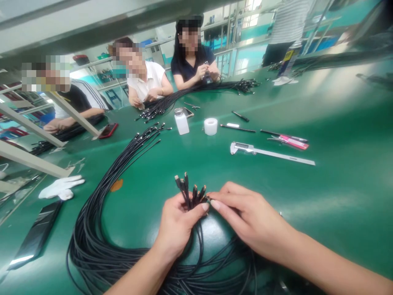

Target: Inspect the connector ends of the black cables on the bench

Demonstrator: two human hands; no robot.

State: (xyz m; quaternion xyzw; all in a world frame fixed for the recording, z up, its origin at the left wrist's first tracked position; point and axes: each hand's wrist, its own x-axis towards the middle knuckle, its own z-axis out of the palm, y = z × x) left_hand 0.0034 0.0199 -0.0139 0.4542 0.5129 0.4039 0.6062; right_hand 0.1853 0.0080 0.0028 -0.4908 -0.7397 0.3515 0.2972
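Note:
My left hand (179,219) is closed around a bunch of black cables, whose plug ends (195,194) stick up above the fingers with metal and orange-looking tips. At the right side of that bunch, my right hand (245,215) pinches one cable end between thumb and forefinger. The exact shape of that plug is partly hidden by the fingertips. From my left hand the cables run down into a large looped bundle of black cables (89,213), which curves up the left side of the green table to more plug ends.
Beyond my hands lie a digital caliper (273,155), a roll of white tape (210,126), a white bottle (181,123), pens and a pink-labelled item (293,141). At left are a white glove (61,187) and a phone-like black slab (37,233). Several people sit across the table (344,196) with cables.

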